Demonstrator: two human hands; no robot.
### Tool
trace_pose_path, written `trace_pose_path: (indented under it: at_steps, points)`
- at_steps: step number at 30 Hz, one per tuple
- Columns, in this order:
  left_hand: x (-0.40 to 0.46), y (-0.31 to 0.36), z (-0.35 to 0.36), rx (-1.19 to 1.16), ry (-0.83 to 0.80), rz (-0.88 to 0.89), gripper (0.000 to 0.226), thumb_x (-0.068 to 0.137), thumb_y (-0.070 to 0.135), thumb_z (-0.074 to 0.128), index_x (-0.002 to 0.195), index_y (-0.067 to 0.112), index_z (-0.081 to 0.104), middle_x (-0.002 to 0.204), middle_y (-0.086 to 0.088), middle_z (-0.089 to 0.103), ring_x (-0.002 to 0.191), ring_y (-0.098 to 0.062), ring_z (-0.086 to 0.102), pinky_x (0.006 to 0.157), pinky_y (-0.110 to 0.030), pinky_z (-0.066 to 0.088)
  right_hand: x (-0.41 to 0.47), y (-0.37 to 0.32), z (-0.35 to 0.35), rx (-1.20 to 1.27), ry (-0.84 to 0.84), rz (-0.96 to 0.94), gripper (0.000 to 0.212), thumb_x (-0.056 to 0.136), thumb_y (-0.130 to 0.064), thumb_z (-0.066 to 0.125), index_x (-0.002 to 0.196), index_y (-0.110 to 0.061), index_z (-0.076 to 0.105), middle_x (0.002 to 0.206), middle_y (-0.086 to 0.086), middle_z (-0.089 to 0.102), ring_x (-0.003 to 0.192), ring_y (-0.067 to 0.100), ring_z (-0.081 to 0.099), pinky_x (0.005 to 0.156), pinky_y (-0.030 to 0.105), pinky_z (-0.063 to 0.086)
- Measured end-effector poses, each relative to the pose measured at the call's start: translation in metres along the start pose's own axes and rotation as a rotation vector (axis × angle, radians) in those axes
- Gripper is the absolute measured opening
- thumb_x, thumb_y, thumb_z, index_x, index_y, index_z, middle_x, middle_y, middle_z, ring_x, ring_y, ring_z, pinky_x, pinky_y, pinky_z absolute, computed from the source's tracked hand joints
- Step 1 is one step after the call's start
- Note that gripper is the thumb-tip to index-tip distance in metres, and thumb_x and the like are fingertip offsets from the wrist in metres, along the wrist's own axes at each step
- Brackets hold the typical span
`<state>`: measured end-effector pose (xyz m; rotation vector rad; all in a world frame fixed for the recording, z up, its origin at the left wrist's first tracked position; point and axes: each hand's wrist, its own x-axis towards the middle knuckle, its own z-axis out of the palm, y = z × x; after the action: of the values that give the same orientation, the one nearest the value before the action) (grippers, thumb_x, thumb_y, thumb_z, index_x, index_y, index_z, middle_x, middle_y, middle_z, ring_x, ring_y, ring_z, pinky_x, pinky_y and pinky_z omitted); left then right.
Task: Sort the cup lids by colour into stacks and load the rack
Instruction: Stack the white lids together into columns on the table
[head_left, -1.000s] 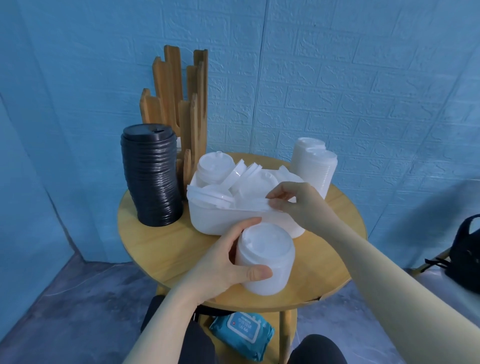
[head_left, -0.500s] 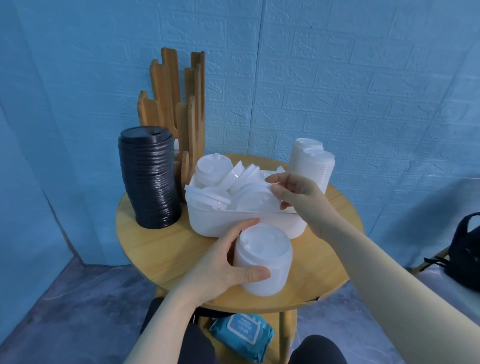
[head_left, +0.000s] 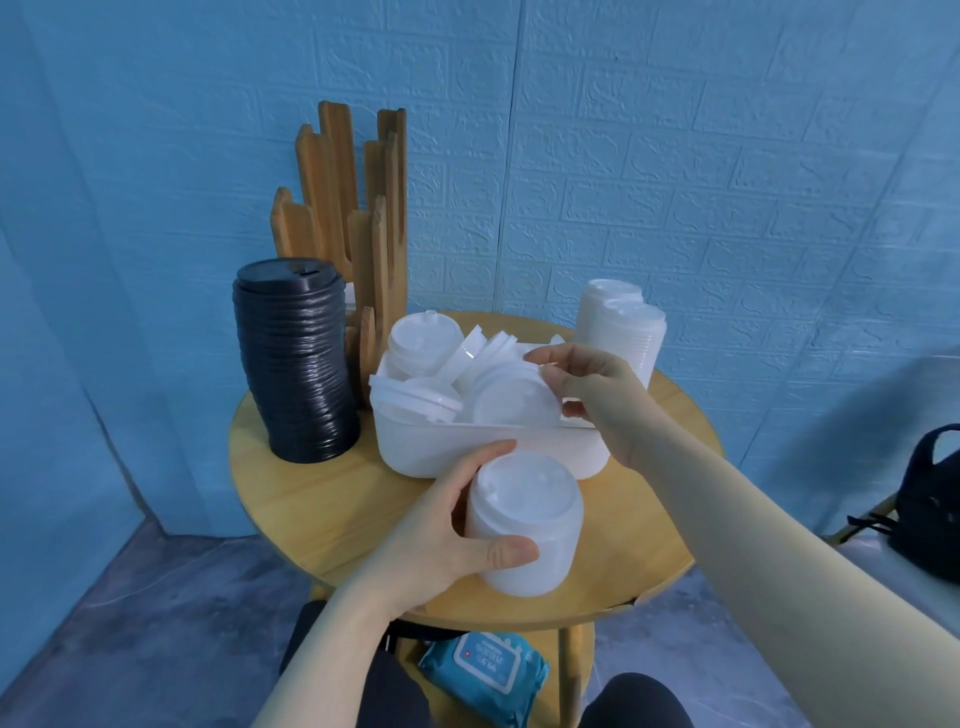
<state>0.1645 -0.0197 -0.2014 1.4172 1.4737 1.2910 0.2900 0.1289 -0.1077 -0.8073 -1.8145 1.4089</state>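
black lids (head_left: 296, 364): tall stack at the table's (head_left: 322, 499) left edge, in front of the wooden rack (head_left: 353, 208).
left hand (head_left: 441, 545): fingers curled round a white stack (head_left: 524, 525) near the front edge.
tub (head_left: 441, 452): mid-table, full of loose white lids (head_left: 511, 397).
right hand (head_left: 597, 389): pinches one lid's rim.
feel: light, thin, bendy, likely slippery; hold by the rim.
more white stacks (head_left: 628, 332): right back edge.

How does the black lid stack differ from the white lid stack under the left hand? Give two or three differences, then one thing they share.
The black lid stack is dark, much taller and leans slightly; the white lid stack is pale, short and upright. The black lid stack stands untouched at the table's left, while the left hand grips the white lid stack near the front edge. Both are nested round lids standing on the table.
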Motion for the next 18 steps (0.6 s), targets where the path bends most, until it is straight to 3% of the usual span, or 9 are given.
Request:
trace_pose_path:
  at_steps: [4,11,14,18]
  points:
    - [0.0,0.001,0.0,0.001,0.002,0.0,0.091,0.055,0.055,0.087,0.135,0.053,0.043,0.133,0.032,0.054,0.129,0.004,0.048,0.114,-0.035,0.04,0.012,-0.006,-0.002,0.2,0.088,0.135,0.022,0.098,-0.007,0.052,0.087,-0.021,0.065,0.079,0.0,0.058,0.07,0.015,0.049,0.062,0.025,0.039]
    - [-0.001,0.002,0.001,-0.019,0.015,0.018,0.093,0.054,0.054,0.088,0.135,0.055,0.042,0.138,0.029,0.051,0.131,0.004,0.046,0.115,-0.035,0.038,-0.005,-0.006,-0.018,0.392,0.106,0.146,0.021,0.098,-0.009,0.049,0.092,-0.023,0.063,0.073,-0.004,0.06,0.058,0.011,0.051,0.048,0.019,0.041]
    - [-0.001,0.003,0.001,-0.022,0.02,0.028,0.101,0.055,0.052,0.087,0.14,0.056,0.032,0.14,0.031,0.047,0.131,0.01,0.043,0.115,-0.027,0.037,-0.026,-0.003,-0.025,0.461,0.08,0.135,0.02,0.098,-0.007,0.048,0.097,-0.02,0.064,0.07,-0.002,0.061,0.05,0.01,0.051,0.042,0.019,0.042]
    - [-0.001,0.004,0.001,-0.01,-0.006,0.072,0.117,0.068,0.04,0.089,0.145,0.063,0.004,0.152,0.036,0.025,0.137,0.018,0.026,0.107,-0.007,0.031,-0.054,0.013,-0.025,0.341,0.081,0.124,0.019,0.096,-0.004,0.052,0.097,-0.013,0.069,0.072,0.004,0.061,0.05,0.014,0.049,0.041,0.022,0.044]
